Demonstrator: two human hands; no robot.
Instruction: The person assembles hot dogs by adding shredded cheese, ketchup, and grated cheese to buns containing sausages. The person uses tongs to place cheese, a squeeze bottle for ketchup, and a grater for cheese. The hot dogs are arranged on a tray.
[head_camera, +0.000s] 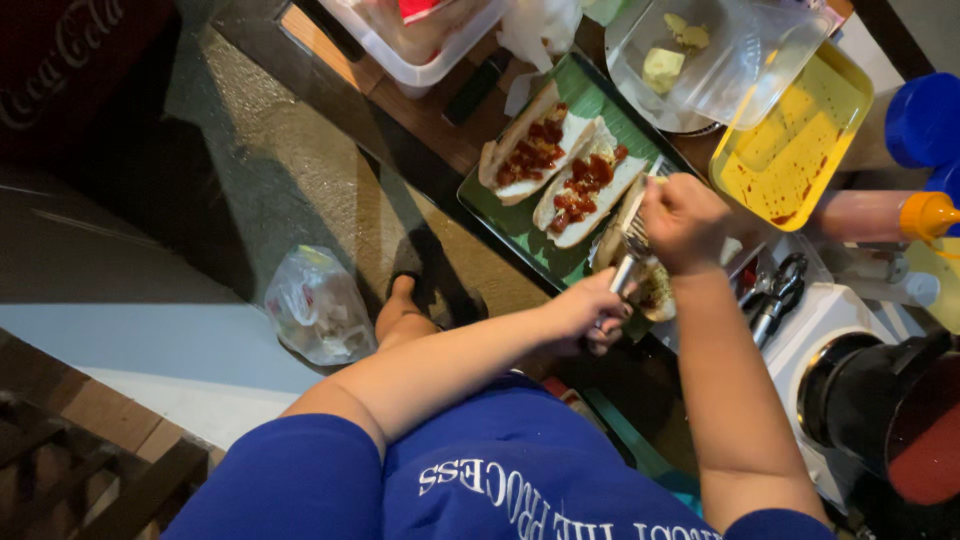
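Left hand (590, 305) is gripping the lower end of a metal utensil (627, 268), fingers curled around it, at roughly 4 o'clock from frame centre. Right hand (683, 222) is sitting just above it at 3 o'clock, clenched in a fist over a third bread roll (650, 285); can't tell what exactly it is pinching, the fist is hiding it. That roll is lying at the near-right corner of the green tray (520, 235), partly covered by both hands.

Two more split rolls are lying on the same tray at 1 o'clock: the far roll (525, 145) and the middle roll (585, 185), side by side, both opened and carrying red sauce.

Yellow perforated tray (790, 140) is sitting at 2 o'clock, right of the green tray, with sauce smears in its low corner. Clear plastic container (720, 60) is overlapping its top edge, pale chunks inside. Scissors (778, 295) are lying just right of the right forearm. Knotted plastic bag (318, 305) is resting on the ground at 8 o'clock, well apart from the hands.
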